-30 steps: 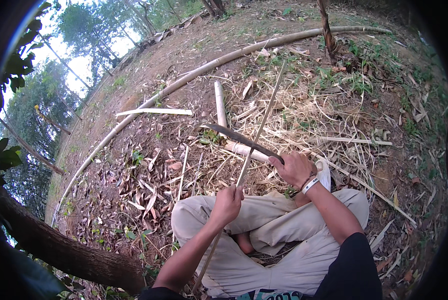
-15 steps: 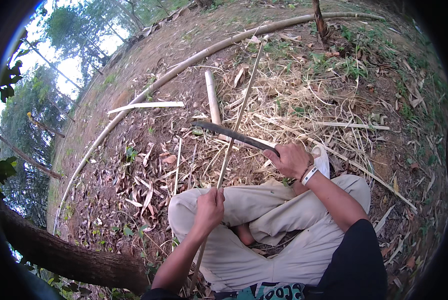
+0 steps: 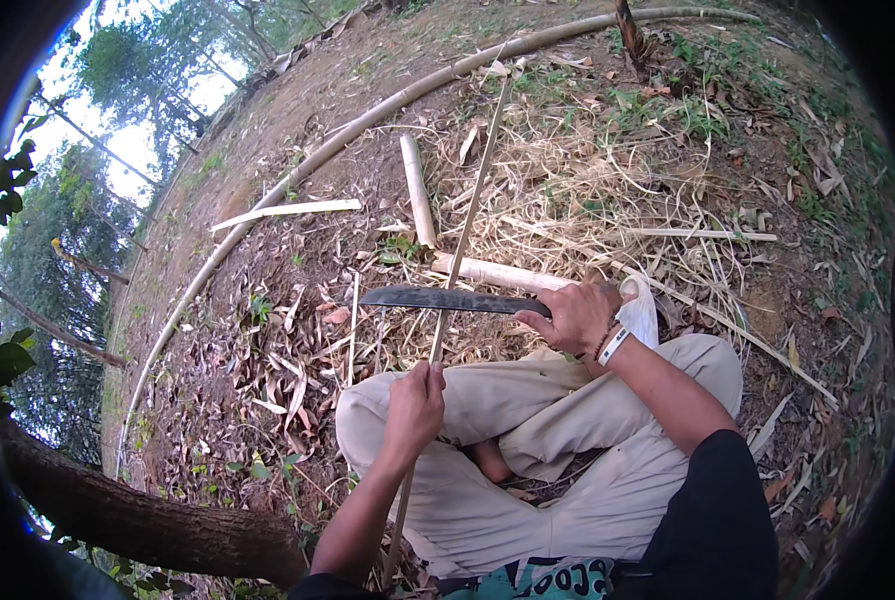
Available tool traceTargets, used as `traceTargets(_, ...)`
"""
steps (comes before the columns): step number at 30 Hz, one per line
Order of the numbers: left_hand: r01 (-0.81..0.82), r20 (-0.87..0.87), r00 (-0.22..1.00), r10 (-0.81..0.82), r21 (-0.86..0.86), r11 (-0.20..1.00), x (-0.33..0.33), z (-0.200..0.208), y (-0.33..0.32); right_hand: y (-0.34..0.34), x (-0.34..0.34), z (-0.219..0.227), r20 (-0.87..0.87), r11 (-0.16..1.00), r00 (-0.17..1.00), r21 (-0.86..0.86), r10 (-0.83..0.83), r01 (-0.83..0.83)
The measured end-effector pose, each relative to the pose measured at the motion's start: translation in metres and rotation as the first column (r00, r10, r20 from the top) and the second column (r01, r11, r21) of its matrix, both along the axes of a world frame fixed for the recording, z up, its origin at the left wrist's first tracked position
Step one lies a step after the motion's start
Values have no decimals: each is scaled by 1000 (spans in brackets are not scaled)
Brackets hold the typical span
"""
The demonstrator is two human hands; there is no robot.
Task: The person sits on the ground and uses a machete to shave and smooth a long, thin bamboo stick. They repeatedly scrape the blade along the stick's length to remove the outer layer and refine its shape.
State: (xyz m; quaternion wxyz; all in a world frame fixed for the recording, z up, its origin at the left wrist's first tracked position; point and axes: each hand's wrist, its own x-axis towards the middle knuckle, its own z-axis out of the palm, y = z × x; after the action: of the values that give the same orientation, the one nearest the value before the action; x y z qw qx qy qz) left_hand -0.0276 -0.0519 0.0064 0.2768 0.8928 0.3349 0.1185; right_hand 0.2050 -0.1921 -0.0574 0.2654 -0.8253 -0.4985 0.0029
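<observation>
we count one long-bladed machete [image 3: 493, 303], one thin bamboo strip [image 3: 478, 200], two short bamboo lengths [image 3: 418, 190] and one long bamboo pole [image 3: 398, 101] arcing beyond. our left hand [image 3: 415, 403] is closed around the strip, which slants up over our crossed legs [image 3: 513, 385]; our right hand [image 3: 578, 318] grips the machete's handle, its dark blade crossing the strip.

Knife [image 3: 438, 299] across strip [image 3: 471, 217], before legs [image 3: 558, 430]; shavings [image 3: 588, 190] beyond, right; pole [image 3: 513, 47] behind shavings; trunk [image 3: 158, 535] left of legs.
</observation>
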Motion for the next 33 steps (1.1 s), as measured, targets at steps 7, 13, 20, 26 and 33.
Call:
traceTargets(7, -16, -24, 1000, 14, -76, 997, -3, 14, -10, 5, -4, -8, 90, 995, 993, 64, 74, -80)
traceTargets(13, 4, -53, 999, -13, -169, 986, -10, 17, -1, -2, 3, -6, 172, 988, 979, 87, 110, -126)
traceTargets(20, 27, -19, 999, -30, -150, 988, 1, 3, -4, 14, -22, -1, 79, 981, 993, 170, 85, -97)
traceTargets(26, 94, -22, 995, -95, -33, 995, 10, -9, -17, 21, -18, -8, 81, 986, 997, 166, 17, -30)
traceTargets(33, 47, -116, 991, -61, -120, 992, -8, -19, -35, 18, -15, -4, -20, 998, 1000, 70, -2, 3)
